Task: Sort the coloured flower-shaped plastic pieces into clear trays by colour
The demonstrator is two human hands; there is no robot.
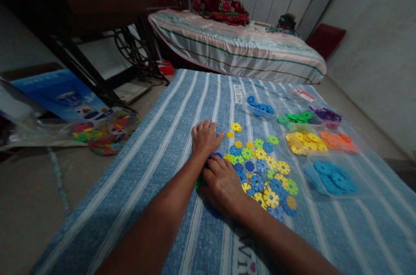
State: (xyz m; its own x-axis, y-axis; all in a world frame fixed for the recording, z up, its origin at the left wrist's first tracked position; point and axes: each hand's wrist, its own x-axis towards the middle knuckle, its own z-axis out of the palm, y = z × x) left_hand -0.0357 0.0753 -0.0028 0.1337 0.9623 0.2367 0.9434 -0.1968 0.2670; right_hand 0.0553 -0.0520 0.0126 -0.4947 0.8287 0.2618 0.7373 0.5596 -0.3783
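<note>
A heap of flat plastic snowflake discs in blue, yellow and green lies on a blue striped cloth. My left hand rests palm down on the cloth at the heap's left edge, fingers together and curled slightly. My right hand lies just below it, palm down over some discs, fingers bent and touching the left hand. What is under either palm is hidden.
Sorted piles in clear bags sit to the right: blue discs, green, purple, yellow, orange, light blue. A bag of mixed discs lies on the floor at left. A mattress lies behind.
</note>
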